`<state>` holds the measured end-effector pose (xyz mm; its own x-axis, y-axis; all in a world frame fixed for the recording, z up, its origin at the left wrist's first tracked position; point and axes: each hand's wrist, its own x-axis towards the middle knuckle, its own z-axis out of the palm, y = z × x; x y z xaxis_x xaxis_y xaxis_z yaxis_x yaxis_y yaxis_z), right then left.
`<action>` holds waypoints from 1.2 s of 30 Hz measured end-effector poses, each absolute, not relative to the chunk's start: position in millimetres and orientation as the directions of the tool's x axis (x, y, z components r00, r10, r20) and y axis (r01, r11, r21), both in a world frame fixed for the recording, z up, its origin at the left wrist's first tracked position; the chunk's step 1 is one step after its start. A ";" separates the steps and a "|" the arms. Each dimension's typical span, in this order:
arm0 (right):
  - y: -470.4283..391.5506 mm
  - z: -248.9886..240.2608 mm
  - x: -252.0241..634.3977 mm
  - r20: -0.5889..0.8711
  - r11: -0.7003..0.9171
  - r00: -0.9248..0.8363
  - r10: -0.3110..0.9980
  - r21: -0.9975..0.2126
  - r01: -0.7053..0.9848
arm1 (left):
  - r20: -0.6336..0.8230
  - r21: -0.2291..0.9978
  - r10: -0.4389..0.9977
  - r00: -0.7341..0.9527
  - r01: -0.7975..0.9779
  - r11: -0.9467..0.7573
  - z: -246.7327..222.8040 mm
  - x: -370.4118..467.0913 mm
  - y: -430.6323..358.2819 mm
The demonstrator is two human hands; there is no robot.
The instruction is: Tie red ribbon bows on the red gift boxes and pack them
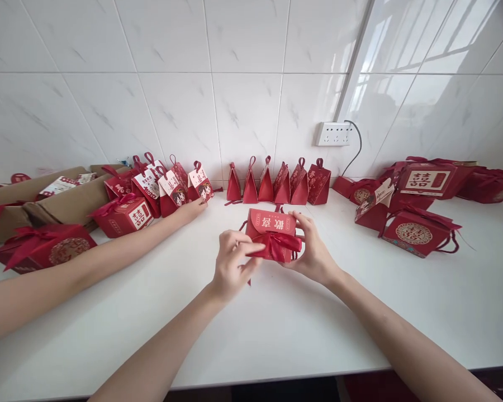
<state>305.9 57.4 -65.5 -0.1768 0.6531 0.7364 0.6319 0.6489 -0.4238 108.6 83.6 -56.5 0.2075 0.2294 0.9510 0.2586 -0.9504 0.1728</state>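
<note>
A small red candy gift box [272,218] with a pale printed flap is held just above the middle of the white table. Across its front is a shiny red ribbon bow [281,247]. My right hand [314,251] grips the box by its right side, thumb below and fingers above. My left hand [233,263] pinches the left loop of the bow, its index finger laid along the ribbon. Dark red cord shows at both sides of the box. The box's back and underside are hidden.
Another person's arm [121,257] reaches in from the left to a printed tag box [200,183]. Triangular red boxes [281,185] stand by the wall. More red boxes [413,231] lie right, others left near a brown carton [69,205]. A power strip [334,134] hangs behind.
</note>
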 end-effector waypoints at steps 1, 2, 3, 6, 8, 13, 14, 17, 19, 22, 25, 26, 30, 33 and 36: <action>57.2 -65.6 305.7 0.734 0.650 -0.177 0.656 -0.430 0.627 | 0.957 0.069 0.139 0.253 0.269 -0.961 -56.8 108.6 83.0; 57.0 -65.5 305.5 0.731 0.653 -0.182 0.658 -0.434 0.621 | 0.954 -0.004 0.078 0.288 0.274 -0.962 -57.0 108.8 82.2; 56.7 -65.5 305.2 0.727 0.657 -0.189 0.660 -0.436 0.615 | 0.949 -0.045 0.046 0.311 0.277 -0.960 -57.1 109.1 81.2; 55.8 -66.0 304.4 0.721 0.665 -0.202 0.663 -0.442 0.601 | 0.943 -0.069 0.028 0.332 0.277 -0.959 -57.1 110.3 78.9; 55.8 -66.8 303.8 0.714 0.658 -0.190 0.673 -0.462 0.595 | 0.947 -0.031 0.052 0.316 0.252 -0.967 -57.6 110.7 79.4; 58.3 -63.9 304.1 0.474 0.451 0.007 0.880 -0.841 0.298 | 0.846 0.516 0.533 0.015 0.228 -0.826 -61.5 105.0 92.7; 58.9 -61.4 304.3 0.339 0.334 0.020 0.941 -0.935 0.119 | 0.787 0.609 0.616 -0.048 0.221 -0.761 -62.0 103.0 96.2; 58.7 -50.3 302.4 -0.049 -0.077 -0.083 0.995 -0.918 -0.389 | 0.766 0.623 0.642 0.005 0.240 -0.745 -60.6 101.1 101.6; 56.2 -42.6 297.8 -0.160 -0.224 -0.160 0.974 -0.786 -0.577 | 0.826 0.476 0.539 0.167 0.306 -0.824 -58.2 106.9 97.0; 48.6 -35.3 287.4 -0.172 -0.302 -0.251 0.953 -0.636 -0.710 | 0.836 0.272 0.452 0.310 0.481 -0.833 -59.0 124.9 75.6; 37.4 -34.2 279.1 -0.138 -0.272 -0.235 0.962 -0.533 -0.801 | 0.803 0.081 0.361 0.473 0.514 -0.854 -67.0 140.8 43.5; 33.0 -34.8 277.4 -0.106 -0.213 -0.185 0.977 -0.506 -0.836 | 0.785 -0.001 0.272 0.556 0.441 -0.897 -68.7 143.5 32.8; 13.2 -39.0 274.7 -0.007 -0.045 -0.048 0.999 -0.511 -0.858 | 0.795 -0.194 -0.097 0.599 0.099 -0.976 -52.2 143.3 3.4; -3.2 -40.6 279.0 -0.045 -0.050 -0.028 0.999 -0.620 -0.783 | 0.885 0.039 0.153 0.440 0.257 -0.966 -31.5 145.5 -7.5; -25.3 -36.2 301.0 0.066 0.244 0.297 0.953 -0.747 -0.619 | 0.745 0.200 0.303 0.594 0.234 -0.951 -45.3 156.5 -26.6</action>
<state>301.0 -25.3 -36.2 0.2968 0.9527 0.0661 -0.6186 0.2445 -0.7467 156.5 -26.6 -45.3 0.5944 0.3034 0.7448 0.2343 -0.9513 0.2004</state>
